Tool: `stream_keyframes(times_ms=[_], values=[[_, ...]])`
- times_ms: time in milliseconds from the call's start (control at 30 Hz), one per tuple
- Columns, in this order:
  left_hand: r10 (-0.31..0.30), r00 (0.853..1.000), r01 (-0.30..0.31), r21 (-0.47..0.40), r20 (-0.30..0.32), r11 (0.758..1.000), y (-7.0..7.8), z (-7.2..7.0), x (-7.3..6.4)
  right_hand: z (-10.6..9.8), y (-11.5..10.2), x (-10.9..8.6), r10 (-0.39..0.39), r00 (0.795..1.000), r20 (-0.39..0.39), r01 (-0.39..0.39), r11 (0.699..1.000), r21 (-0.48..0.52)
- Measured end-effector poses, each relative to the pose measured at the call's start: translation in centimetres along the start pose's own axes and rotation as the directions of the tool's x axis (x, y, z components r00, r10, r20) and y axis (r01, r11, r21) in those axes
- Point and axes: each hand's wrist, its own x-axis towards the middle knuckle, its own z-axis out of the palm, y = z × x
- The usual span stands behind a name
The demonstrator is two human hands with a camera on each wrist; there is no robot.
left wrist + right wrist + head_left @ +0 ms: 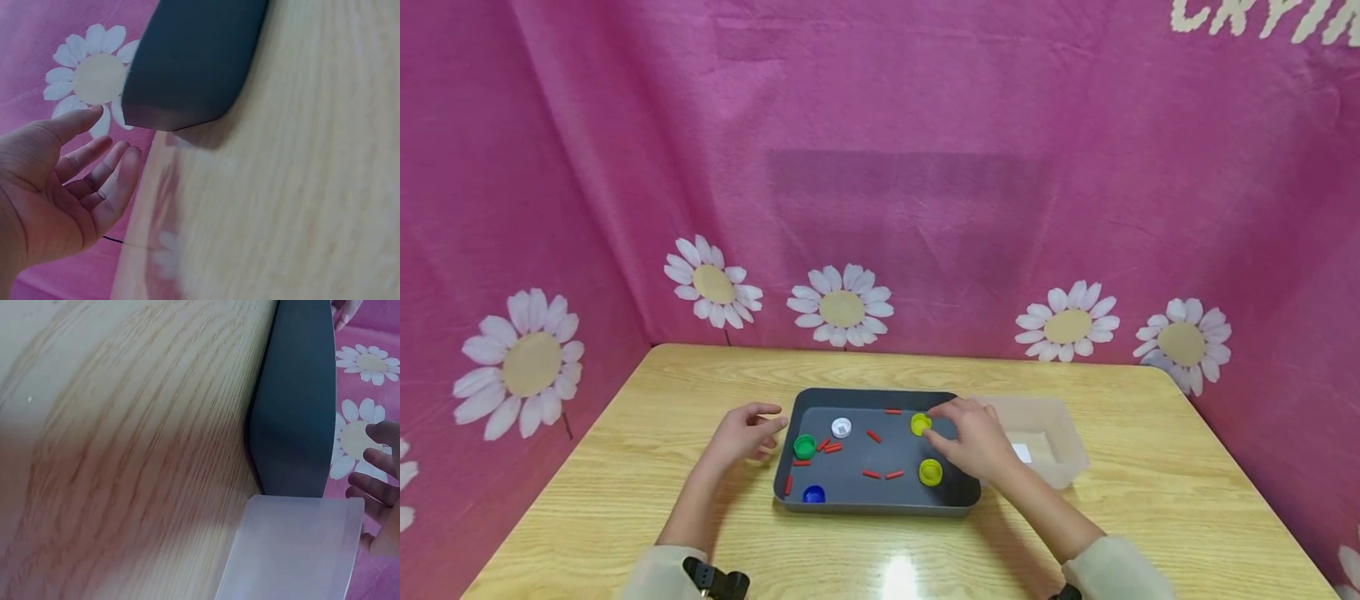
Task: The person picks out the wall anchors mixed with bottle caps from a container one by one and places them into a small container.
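Lettering (1270, 23) upper right looks like "CRYIN", cropped; centre tray (880, 509) holds caps (930, 472), red sticks (873, 436). Left hand (747, 435) relaxed, right hand (973, 437) spread.

Lower centre, a smooth matt plastic tray (895, 450) and frosted plastic box (1063, 429) sit on a glossy wood-grain table (1157, 475) — creased matt cloth (887, 100) fills the upper frame.

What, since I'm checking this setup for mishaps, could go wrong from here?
The right hand, at the far yellow cap, might knock it aside.

The small red sticks lie scattered in the gray tray, so a bump could shift or roll them.

The right hand is also close to the translucent bin and might nudge it.
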Motion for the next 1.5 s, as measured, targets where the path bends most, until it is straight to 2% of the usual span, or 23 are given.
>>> stream_keyframes(times_ms=[100, 200, 300, 433, 633, 933, 1067, 1333, 1500], values=[[-0.013, 1.000, 0.013, -0.042, 0.013, 0.999, -0.4, 0.3, 0.0, 0.3, -0.2, 0.1, -0.064, 0.998, 0.005, 0.064, 0.997, 0.035], [-0.017, 1.000, 0.018, -0.068, 0.015, 0.998, -0.8, 0.5, 0.0, 0.7, -0.4, 0.1, -0.106, 0.993, 0.045, 0.102, 0.992, 0.074], [-0.020, 0.999, 0.023, -0.084, 0.034, 0.996, -1.1, 0.8, 0.1, 1.2, -0.7, 0.1, -0.098, 0.990, 0.098, 0.087, 0.989, 0.117], [-0.042, 0.999, 0.044, -0.083, 0.030, 0.996, -1.1, 1.1, 0.1, 1.9, -1.2, 0.2, -0.075, 0.983, 0.166, 0.052, 0.989, 0.138], [-0.041, 0.999, 0.041, -0.065, 0.010, 0.997, -1.0, 1.3, 0.3, 2.7, -1.7, 0.3, -0.126, 0.966, 0.224, 0.092, 0.984, 0.155], [-0.060, 0.998, 0.061, -0.090, 0.007, 0.994, -1.1, 1.3, 0.3, 4.0, -1.8, 0.1, -0.176, 0.956, 0.235, 0.148, 0.980, 0.133], [-0.079, 0.997, 0.080, -0.113, 0.014, 0.990, -1.2, 1.4, 0.3, 4.6, -1.8, -0.2, -0.176, 0.954, 0.243, 0.151, 0.981, 0.120], [-0.083, 0.997, 0.082, -0.131, 0.002, 0.988, -1.3, 1.6, 0.2, 5.5, -1.5, -0.4, -0.174, 0.955, 0.241, 0.166, 0.985, 0.052], [-0.096, 0.995, 0.096, -0.150, 0.004, 0.984, -1.4, 1.6, 0.2, 5.7, -1.5, -0.4, -0.161, 0.957, 0.240, 0.151, 0.987, 0.061]])
